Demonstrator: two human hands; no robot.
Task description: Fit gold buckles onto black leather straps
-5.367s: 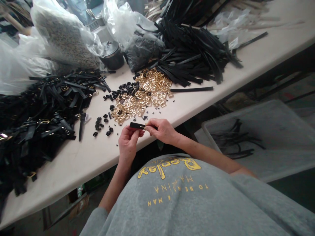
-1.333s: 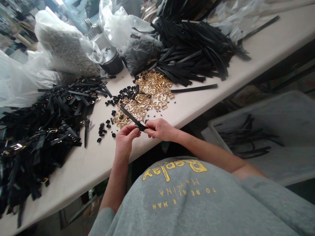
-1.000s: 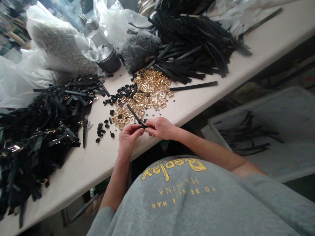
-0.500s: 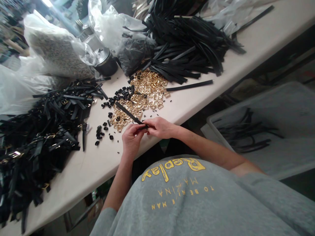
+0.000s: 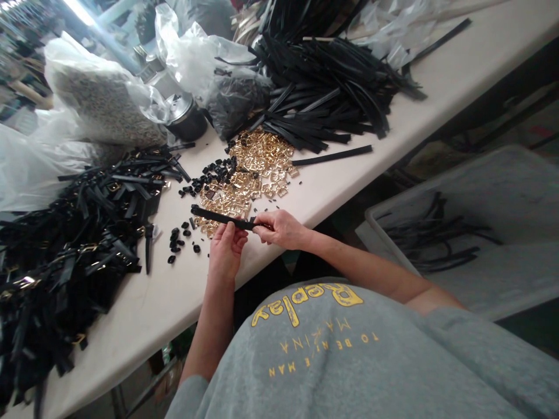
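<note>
A narrow black strap (image 5: 216, 217) runs between my two hands over the table's front edge, its free end pointing left. My left hand (image 5: 227, 247) pinches it near the middle with thumb and fingers. At its right end my right hand (image 5: 279, 229) is closed on it; my fingers hide that end. Just beyond lies a heap of gold metal buckles (image 5: 262, 157). Small black loops (image 5: 218, 171) are heaped against the buckles' left side, and several more black loops (image 5: 175, 238) lie scattered closer to me.
A large pile of black straps with buckles (image 5: 74, 244) covers the table's left side. Loose black strips (image 5: 332, 87) are heaped at the back, near clear plastic bags (image 5: 105, 93) and a black metal can (image 5: 186, 119). A pale bin (image 5: 493, 233) stands right, below the table edge.
The strap has swung from a steep slant to nearly level, its free end now lower and farther left. My left hand has shifted slightly left along it; the right hand barely moved.
</note>
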